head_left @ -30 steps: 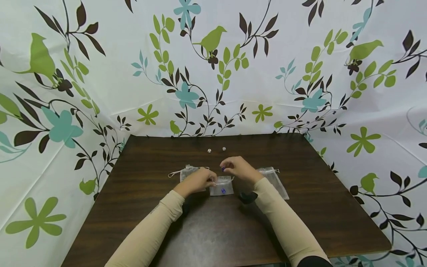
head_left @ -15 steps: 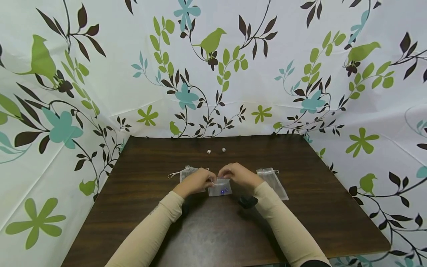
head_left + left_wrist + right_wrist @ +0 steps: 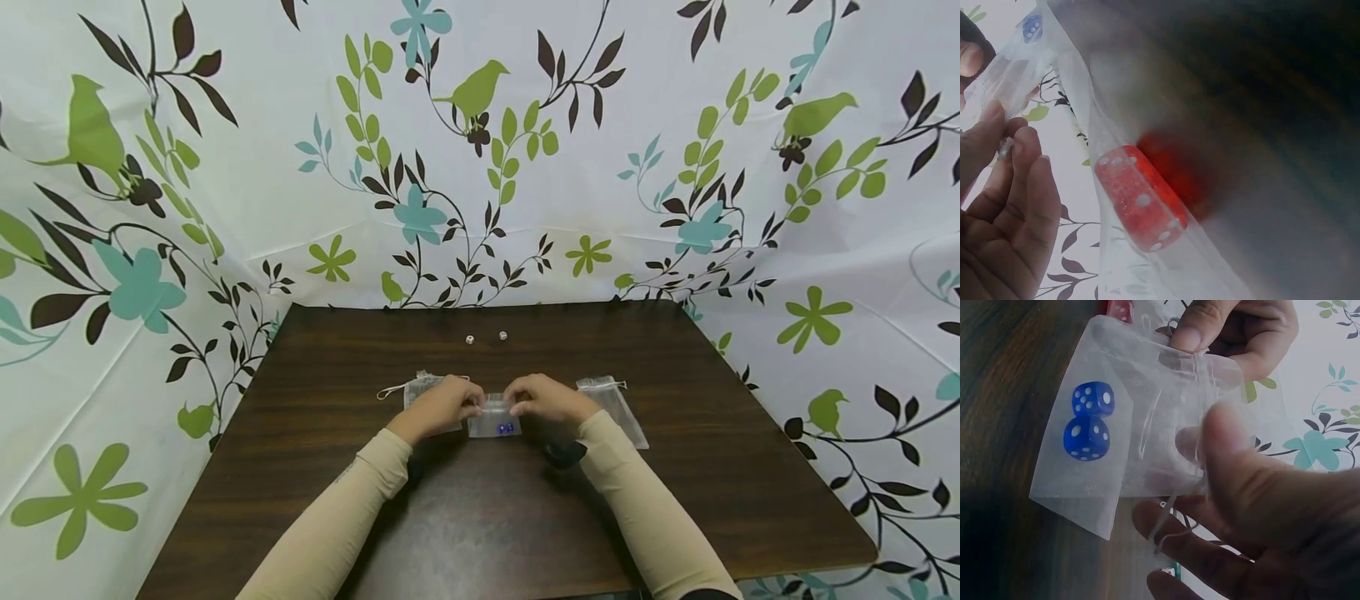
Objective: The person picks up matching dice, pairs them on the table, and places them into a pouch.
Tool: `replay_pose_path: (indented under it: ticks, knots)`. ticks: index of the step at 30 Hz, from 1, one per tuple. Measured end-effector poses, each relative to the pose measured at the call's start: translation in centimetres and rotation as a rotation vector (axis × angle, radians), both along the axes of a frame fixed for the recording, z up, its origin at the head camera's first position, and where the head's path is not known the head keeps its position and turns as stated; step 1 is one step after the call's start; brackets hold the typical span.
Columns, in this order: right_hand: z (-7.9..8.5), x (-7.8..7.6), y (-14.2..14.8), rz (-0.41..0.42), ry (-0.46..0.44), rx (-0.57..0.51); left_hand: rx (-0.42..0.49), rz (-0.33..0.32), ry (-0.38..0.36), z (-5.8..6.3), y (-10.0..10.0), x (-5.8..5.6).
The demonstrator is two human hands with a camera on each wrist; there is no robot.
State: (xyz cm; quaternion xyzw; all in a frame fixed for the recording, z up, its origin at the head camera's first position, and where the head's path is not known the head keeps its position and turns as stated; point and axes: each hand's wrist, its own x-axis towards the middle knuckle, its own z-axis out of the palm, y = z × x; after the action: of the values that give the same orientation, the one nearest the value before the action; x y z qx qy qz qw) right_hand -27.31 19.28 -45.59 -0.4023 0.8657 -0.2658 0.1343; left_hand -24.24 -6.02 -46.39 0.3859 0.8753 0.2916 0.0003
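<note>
A small sheer drawstring pouch [image 3: 483, 427] hangs between both hands at the middle of the table. Two blue dice [image 3: 1088, 437] with white dots lie at its bottom, showing through the fabric. My left hand [image 3: 442, 404] pinches the left side of the pouch's mouth between thumb and finger. At the right side of the mouth, the thumb and index finger of my right hand [image 3: 543, 396] pinch the edge, its other fingers spread. A thin drawstring [image 3: 1169, 515] dangles beside those fingers. Under my left wrist, another sheer pouch holds red dice [image 3: 1141, 200], seen close up in the left wrist view.
That second pouch [image 3: 415, 390] lies at left, partly hidden by the left hand. A flat sheer pouch [image 3: 615, 412] lies to the right. Two white dice [image 3: 469, 340] [image 3: 503, 336] sit toward the back of the dark wooden table [image 3: 360, 333]. A patterned curtain hangs behind.
The right hand brought a blue die down to the pouch and let it go inside, beside the other one. It now grips the pouch's mouth. The left hand stays about in place.
</note>
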Motion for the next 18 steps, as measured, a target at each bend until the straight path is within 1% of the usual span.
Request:
replay_pose_path:
  ticks: [6,8,12,15,18]
  knots:
    - [-0.2,0.0,0.1,-0.049,0.028,-0.011,-0.016,0.029,0.012,-0.1,0.1,-0.1]
    - [-0.2,0.1,0.2,-0.05,0.035,-0.028,-0.023,0.031,0.01,-0.1,0.1,-0.1]
    - [-0.1,0.2,0.4,-0.066,0.049,-0.057,-0.033,0.057,-0.008,0.1,0.0,-0.3]
    - [0.1,0.3,0.6,-0.085,0.067,-0.076,-0.016,0.054,-0.009,0.4,-0.1,-0.5]
    - [0.6,0.6,0.7,-0.101,0.08,-0.097,0.002,0.036,-0.007,1.0,-0.1,-0.6]
